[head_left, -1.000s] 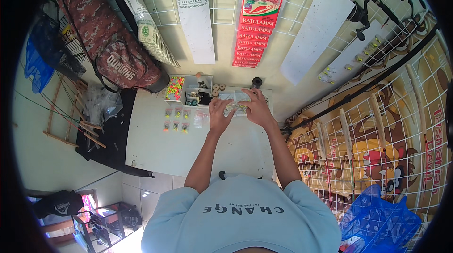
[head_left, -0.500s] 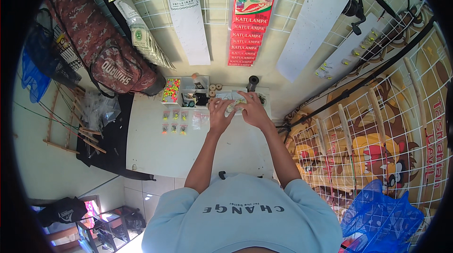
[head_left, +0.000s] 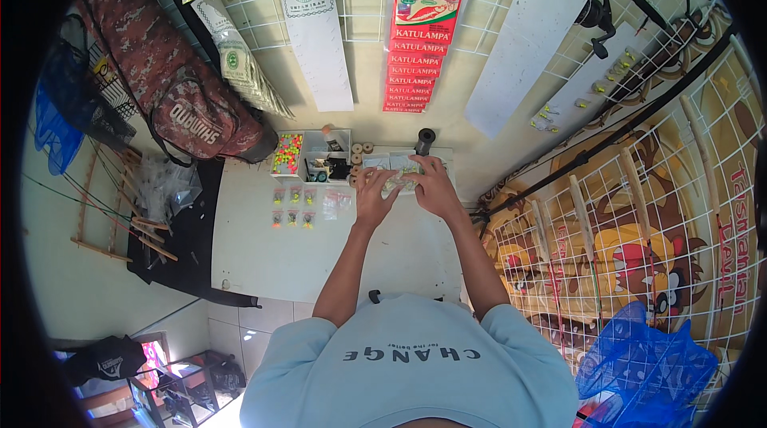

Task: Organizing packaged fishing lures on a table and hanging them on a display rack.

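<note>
Both of my hands are together at the back of the white table [head_left: 264, 252]. My left hand [head_left: 373, 196] has its fingers curled on a small clear plastic packet [head_left: 395, 183] with pale yellowish contents, and my right hand [head_left: 433, 188] grips it from the other side, index finger raised and bent. The packet is over a white compartment tray [head_left: 375, 158], which my fingers partly hide. To the left lie several small bags of coloured pieces [head_left: 292, 208] and flat clear bags [head_left: 338, 203].
A box of bright beads [head_left: 288, 152], cork rings [head_left: 363, 153] and a black cylinder [head_left: 425, 140] stand along the back. A camouflage rod bag [head_left: 184, 108] leans left. Wire racks [head_left: 519, 45] hold packets and reels. A blue net [head_left: 647, 356] hangs at lower right.
Both hands have shifted slightly and stay on the small packet, their fingers adjusting round it. The wall items appear slightly farther left as the view has moved.
</note>
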Demonstrator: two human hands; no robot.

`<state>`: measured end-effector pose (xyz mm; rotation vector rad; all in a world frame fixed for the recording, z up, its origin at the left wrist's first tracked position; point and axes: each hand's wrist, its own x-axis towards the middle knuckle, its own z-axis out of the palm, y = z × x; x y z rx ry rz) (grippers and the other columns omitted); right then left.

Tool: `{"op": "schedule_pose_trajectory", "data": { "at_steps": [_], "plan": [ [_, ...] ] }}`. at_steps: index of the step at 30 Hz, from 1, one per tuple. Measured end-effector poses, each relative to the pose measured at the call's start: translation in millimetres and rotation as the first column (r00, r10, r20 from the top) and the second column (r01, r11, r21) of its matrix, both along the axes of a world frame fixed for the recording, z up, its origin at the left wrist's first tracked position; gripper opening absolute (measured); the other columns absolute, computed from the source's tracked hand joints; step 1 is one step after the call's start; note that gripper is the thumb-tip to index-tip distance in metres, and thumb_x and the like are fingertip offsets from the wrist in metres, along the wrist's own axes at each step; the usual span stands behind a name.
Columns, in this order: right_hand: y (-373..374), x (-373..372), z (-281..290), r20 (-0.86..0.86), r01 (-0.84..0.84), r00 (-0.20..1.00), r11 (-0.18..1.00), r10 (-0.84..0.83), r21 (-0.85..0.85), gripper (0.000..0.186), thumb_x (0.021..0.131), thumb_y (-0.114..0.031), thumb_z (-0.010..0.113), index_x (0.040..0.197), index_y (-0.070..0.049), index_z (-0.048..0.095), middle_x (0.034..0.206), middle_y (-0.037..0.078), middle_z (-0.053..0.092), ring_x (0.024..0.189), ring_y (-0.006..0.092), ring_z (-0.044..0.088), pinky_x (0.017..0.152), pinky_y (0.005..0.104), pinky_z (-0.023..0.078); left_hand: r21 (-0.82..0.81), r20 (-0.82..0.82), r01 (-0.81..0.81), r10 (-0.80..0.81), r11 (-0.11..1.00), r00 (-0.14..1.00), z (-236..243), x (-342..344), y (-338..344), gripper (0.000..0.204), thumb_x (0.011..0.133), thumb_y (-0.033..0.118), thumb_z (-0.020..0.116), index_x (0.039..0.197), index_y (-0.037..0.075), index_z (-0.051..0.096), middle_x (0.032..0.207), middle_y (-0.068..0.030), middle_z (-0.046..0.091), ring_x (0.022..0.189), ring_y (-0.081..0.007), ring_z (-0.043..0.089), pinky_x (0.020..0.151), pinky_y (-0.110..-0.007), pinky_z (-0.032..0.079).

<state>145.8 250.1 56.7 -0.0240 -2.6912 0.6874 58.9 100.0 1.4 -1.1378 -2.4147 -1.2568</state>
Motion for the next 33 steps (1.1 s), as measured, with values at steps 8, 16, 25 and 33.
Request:
{"op": "schedule_pose_trajectory", "data": {
  "at_steps": [8,16,25,33],
  "plan": [
    [-1,0,-11,0.017,-0.025,0.999,0.995,0.027,-0.100,0.038,0.065,0.008,0.051,0.091,-0.011,0.071,0.133,0.012,0.046,0.119,0.0367,0.039,0.102,0.0433,0.036,-0.003,-0.015,0.020,-0.021,1.000,1.000,5,4,1,0.036,0.075,0.019,0.075,0.109,0.017,0.064,0.108,-0.0031,0.062,0.114,-0.0295,0.045,0.098,-0.042,0.037],
    [-2,2,-14,0.050,-0.021,0.998,0.993,0.027,-0.113,0.043,0.065,0.009,0.051,0.097,-0.013,0.071,0.135,0.013,0.044,0.121,0.0361,0.037,0.103,0.0426,0.034,-0.015,0.002,0.035,-0.035,0.999,0.999,7,6,0,0.037,0.074,0.020,0.076,0.109,0.016,0.064,0.109,-0.0066,0.062,0.113,-0.0291,0.046,0.097,-0.041,0.037],
    [2,4,-5,0.008,0.006,1.000,0.998,-0.005,-0.066,0.038,0.066,0.008,0.051,0.092,-0.011,0.070,0.130,0.011,0.048,0.118,0.0344,0.040,0.102,0.0420,0.036,0.017,-0.019,0.010,-0.010,1.000,1.000,6,6,-1,0.036,0.074,0.020,0.074,0.108,0.016,0.064,0.107,-0.0009,0.061,0.113,-0.0279,0.045,0.096,-0.041,0.038],
    [-4,3,-21,0.033,-0.023,0.999,0.994,0.027,-0.111,0.041,0.065,0.009,0.051,0.094,-0.012,0.070,0.132,0.012,0.046,0.119,0.0354,0.038,0.102,0.0412,0.036,-0.007,-0.024,0.034,-0.034,0.999,0.999,9,7,1,0.038,0.073,0.021,0.076,0.109,0.016,0.064,0.110,-0.0066,0.062,0.112,-0.0283,0.047,0.096,-0.042,0.038]
  ]
}}
